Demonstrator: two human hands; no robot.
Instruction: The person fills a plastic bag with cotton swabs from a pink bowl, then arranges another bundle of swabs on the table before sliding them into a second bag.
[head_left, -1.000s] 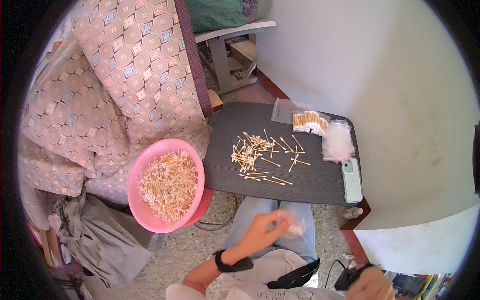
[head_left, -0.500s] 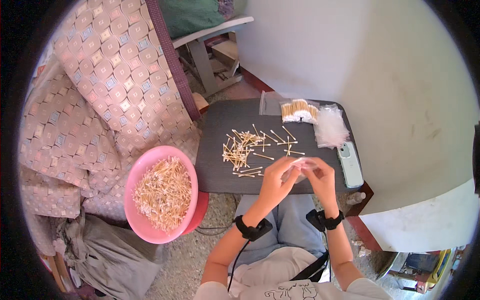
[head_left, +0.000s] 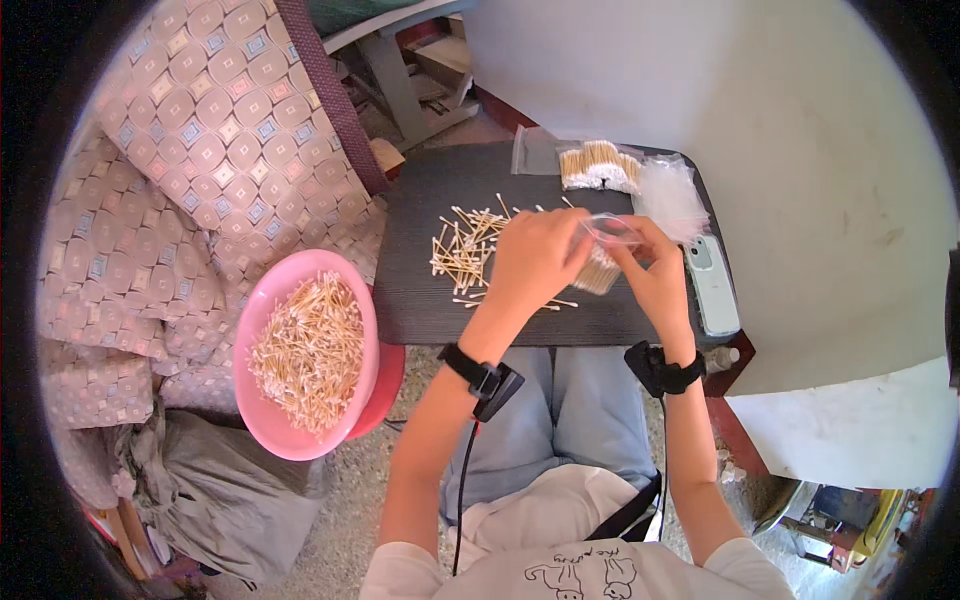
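Note:
A small clear plastic zip bag [head_left: 597, 272] with a bundle of cotton swabs inside hangs between my hands over the front half of the dark table. My left hand [head_left: 540, 250] pinches one side of its top edge. At the other side, my right hand [head_left: 655, 265] grips the top edge with thumb and fingers. Loose cotton swabs [head_left: 462, 255] lie scattered to the left of my left hand, which partly covers some of them. Behind my hands, packed swabs [head_left: 600, 168] lie in clear bags, white tips toward me.
A stack of clear plastic bags [head_left: 672, 198] and a pale phone [head_left: 712, 287] line the right side of the black table [head_left: 400, 290]. Left of it, a pink basin [head_left: 250, 395] full of swabs stands on a red support [head_left: 388, 385]. A wall [head_left: 800, 220] borders the right.
My hands have shifted up within the view along with the bag. The swabs in the bag now show below my fingers. The whole scene has shifted slightly as the view tilted.

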